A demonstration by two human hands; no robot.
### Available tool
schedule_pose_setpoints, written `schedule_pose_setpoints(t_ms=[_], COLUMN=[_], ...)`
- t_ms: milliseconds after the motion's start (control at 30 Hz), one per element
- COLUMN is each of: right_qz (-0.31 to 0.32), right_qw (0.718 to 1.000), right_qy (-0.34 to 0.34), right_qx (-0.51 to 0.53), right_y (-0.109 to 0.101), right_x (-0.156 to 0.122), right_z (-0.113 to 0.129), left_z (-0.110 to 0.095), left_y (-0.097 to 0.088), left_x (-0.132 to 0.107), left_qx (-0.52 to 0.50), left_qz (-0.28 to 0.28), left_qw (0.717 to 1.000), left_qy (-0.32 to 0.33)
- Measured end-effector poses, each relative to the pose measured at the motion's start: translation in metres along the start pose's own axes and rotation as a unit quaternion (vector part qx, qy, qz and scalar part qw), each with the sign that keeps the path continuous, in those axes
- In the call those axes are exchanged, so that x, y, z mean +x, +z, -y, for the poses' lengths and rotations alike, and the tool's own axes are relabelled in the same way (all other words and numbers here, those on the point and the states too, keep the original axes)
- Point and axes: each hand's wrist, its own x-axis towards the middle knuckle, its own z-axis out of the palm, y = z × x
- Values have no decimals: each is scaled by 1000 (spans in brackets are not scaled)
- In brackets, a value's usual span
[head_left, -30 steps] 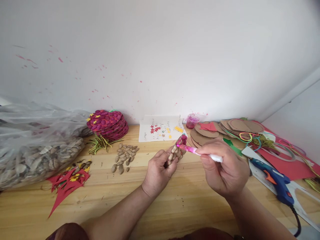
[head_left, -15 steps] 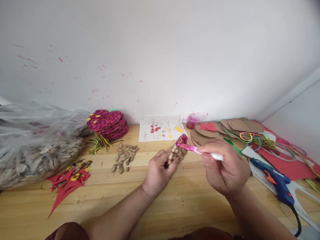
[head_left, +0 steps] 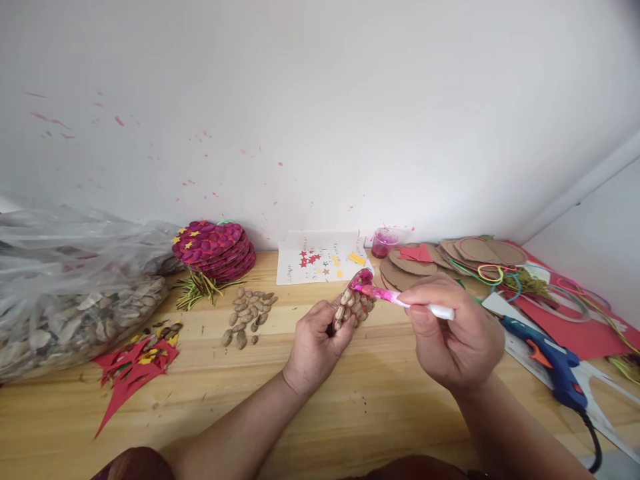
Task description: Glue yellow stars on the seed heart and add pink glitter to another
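My left hand [head_left: 320, 340] grips the lower edge of a peanut-covered disc [head_left: 356, 305], tilted up off the table. Most of its peanuts are plain tan; the top edge is painted magenta. Between the thumb and fingers of my right hand [head_left: 455, 327] is a white-handled paintbrush [head_left: 400, 301], its bristle end pink with paint and touching the disc's upper part. A clear cup of magenta paint [head_left: 384, 244] stands behind, near the wall. To the left lies a pile of loose peanuts [head_left: 247, 315].
Magenta peanut discs [head_left: 215, 250] are stacked at left beside a plastic bag of peanuts [head_left: 75, 320] and red scraps [head_left: 133, 380]. White paper with stars [head_left: 300, 267] lies by the wall. Cardboard discs [head_left: 405, 270], red sheets [head_left: 575, 323] and a blue glue gun [head_left: 547, 363] are at right.
The brush and my right hand have shifted slightly right and down. More magenta shows on the disc's upper peanuts. My left hand keeps its hold.
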Motion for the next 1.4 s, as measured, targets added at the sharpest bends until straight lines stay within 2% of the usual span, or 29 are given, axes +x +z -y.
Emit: schedule_pose_setpoints(t_ms=[133, 300, 467, 633, 800, 1233, 1400], right_qz=[24, -11, 16, -12, 0, -30, -34], right_qw=[1000, 1000, 1000, 1000, 1000, 998, 998], right_qy=[-1, 3, 7, 12, 20, 63, 53], right_qx=[-5, -14, -4, -15, 1, -9, -5], right_y=[0, 0, -1, -1, 0, 1, 1], right_x=[0, 0, -1, -1, -1, -3, -2], right_z=[-1, -3, -3, -6, -6, -11, -11], left_z=[1, 1, 1, 0, -1, -3, -2], left_y=[0, 1, 0, 0, 0, -1, 0], left_x=[-1, -2, -1, -1, -1, -1, 0], left_qx=[2, 3, 9, 9, 14, 10, 0], left_qz=[0, 4, 5, 4, 1, 11, 10], left_qw=[1000, 1000, 1000, 1000, 1000, 1000, 1000], left_qy=[-4, -10, -8, -7, -7, -15, -18])
